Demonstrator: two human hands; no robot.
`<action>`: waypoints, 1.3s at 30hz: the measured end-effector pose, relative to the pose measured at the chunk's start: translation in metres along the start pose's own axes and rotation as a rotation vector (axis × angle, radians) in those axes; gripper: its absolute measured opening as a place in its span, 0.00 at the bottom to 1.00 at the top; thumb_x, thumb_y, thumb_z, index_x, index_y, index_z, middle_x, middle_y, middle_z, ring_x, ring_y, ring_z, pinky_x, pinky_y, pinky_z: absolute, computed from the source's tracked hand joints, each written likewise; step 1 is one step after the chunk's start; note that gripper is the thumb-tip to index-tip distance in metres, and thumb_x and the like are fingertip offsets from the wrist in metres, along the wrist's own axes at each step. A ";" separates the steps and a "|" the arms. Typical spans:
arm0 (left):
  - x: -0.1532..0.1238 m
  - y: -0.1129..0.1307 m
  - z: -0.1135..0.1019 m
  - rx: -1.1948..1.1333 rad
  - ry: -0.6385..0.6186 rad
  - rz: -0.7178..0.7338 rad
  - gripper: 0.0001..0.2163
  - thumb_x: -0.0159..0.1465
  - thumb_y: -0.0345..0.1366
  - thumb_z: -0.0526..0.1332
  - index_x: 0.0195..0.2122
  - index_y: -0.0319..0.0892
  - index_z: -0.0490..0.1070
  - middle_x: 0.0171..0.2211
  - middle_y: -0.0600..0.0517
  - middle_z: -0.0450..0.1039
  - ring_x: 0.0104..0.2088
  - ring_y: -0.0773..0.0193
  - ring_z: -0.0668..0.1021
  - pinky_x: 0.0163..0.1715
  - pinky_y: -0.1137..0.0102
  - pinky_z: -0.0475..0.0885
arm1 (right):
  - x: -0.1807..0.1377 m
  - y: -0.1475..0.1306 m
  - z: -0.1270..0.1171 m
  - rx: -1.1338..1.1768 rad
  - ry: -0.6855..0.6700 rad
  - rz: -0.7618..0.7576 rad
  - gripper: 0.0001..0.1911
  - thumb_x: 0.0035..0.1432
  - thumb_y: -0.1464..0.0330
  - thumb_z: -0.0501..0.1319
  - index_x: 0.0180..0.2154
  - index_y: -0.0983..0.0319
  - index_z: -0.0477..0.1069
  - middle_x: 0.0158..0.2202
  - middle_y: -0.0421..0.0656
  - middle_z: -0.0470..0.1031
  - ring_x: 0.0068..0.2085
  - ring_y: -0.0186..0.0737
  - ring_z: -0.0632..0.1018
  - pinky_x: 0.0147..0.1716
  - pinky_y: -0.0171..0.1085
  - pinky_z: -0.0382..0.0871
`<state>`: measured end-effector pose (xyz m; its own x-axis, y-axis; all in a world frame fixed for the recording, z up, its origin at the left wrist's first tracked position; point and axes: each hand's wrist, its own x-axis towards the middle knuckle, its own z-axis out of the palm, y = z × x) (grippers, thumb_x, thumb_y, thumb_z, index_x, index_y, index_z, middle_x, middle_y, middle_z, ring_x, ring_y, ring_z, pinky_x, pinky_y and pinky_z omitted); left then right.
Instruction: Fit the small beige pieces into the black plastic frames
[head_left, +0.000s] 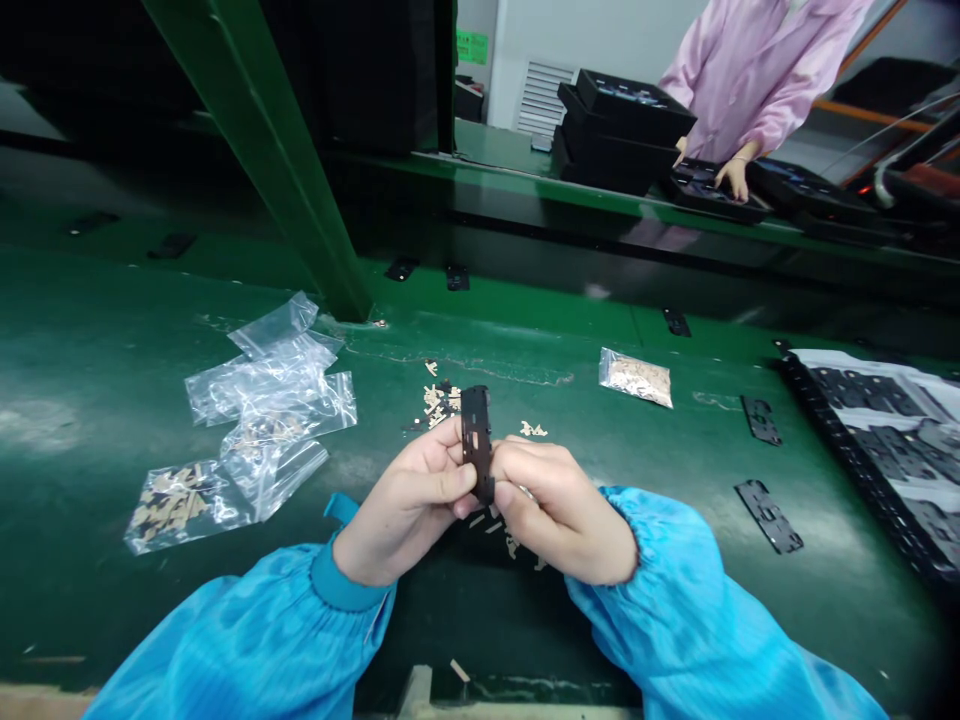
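A thin black plastic part [476, 430] with small cut-outs stands nearly upright between my hands. My left hand [420, 480] grips it, thumb across its lower front and fingers behind. My right hand [551, 505] is closed at the part's right edge, fingertips pinched against it; whether a small piece sits in them is hidden. Behind the part lies a heap of small beige and black pieces [439, 402]. More beige pieces [532, 429] lie just past my right hand, and others [511, 545] are scattered below it.
Clear zip bags [277, 400], some holding beige pieces, lie at left; a filled bag [636, 378] is at right. Two black parts [769, 515] lie beside a black tray [847, 440] of similar parts. A green post [285, 170] rises ahead. Across the bench, a person handles black trays [630, 125].
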<state>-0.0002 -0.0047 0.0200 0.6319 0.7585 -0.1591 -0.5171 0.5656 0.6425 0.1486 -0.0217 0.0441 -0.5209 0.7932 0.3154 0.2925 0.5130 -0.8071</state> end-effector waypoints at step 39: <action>0.012 0.013 -0.028 0.447 0.602 0.432 0.11 0.56 0.36 0.61 0.40 0.43 0.64 0.41 0.53 0.66 0.45 0.64 0.70 0.44 0.69 0.64 | 0.047 0.109 -0.104 -1.216 0.058 0.804 0.12 0.60 0.67 0.49 0.36 0.65 0.70 0.37 0.53 0.74 0.37 0.45 0.74 0.32 0.37 0.58</action>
<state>-0.0154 0.0205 0.0050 -0.0460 0.9915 -0.1217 -0.2858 0.1037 0.9527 0.2398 0.1061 0.0229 0.1306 0.9908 0.0355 0.9823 -0.1342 0.1303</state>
